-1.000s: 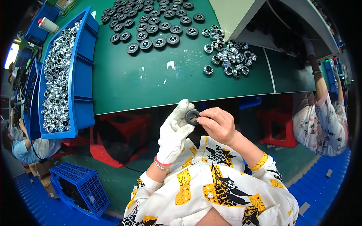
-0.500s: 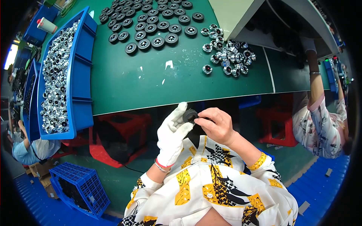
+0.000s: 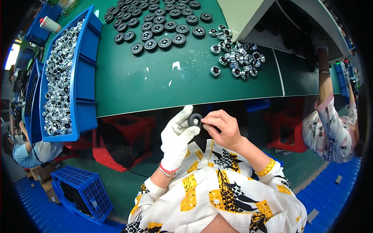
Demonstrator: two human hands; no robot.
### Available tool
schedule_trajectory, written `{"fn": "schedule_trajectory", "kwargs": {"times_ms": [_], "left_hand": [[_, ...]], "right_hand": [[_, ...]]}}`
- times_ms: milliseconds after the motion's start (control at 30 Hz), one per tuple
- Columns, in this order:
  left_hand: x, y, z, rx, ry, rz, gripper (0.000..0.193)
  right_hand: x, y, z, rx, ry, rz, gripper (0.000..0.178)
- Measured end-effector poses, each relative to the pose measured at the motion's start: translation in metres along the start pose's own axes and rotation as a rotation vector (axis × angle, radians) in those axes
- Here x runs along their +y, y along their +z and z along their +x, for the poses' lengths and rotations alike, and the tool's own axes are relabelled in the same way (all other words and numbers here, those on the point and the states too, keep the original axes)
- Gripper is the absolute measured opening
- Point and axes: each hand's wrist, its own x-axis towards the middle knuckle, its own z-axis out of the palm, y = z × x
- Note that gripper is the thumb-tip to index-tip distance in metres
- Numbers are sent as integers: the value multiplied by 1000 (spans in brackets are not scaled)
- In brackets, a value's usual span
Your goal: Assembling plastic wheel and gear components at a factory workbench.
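Note:
A small black rubber tyre (image 3: 190,120) is held just off the near edge of the green table. My left hand (image 3: 174,141), in a white glove, grips it between thumb and fingers. Something pale shows through the ring's middle. My bare right hand (image 3: 225,130) is closed with thumb and fingertips at the tyre's right rim; whether a small part sits in that pinch is hidden. Farther off on the table (image 3: 132,85) lie rows of black wheels (image 3: 164,42) with hubs in them. To their right is a loose heap of shiny chrome hubs (image 3: 243,60).
A blue bin (image 3: 83,77) full of chrome hubs stands at the left. A pale machine housing (image 3: 241,17) rises at the far right, where another person's arm (image 3: 325,77) reaches in. Red stools (image 3: 124,143) and a blue crate (image 3: 83,194) are below the table.
The tyre has turned in my hands, so its hole now faces up with a pale middle. My right fingers have shifted slightly at its rim. The view has moved a little.

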Motion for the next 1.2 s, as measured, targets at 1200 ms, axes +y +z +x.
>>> {"fn": "schedule_trajectory", "kwargs": {"times_ms": [1200], "left_hand": [[9, -5, 8, -51, -103, -194, 50]], "right_hand": [[31, -25, 73, -31, -5, -483, 22]]}}
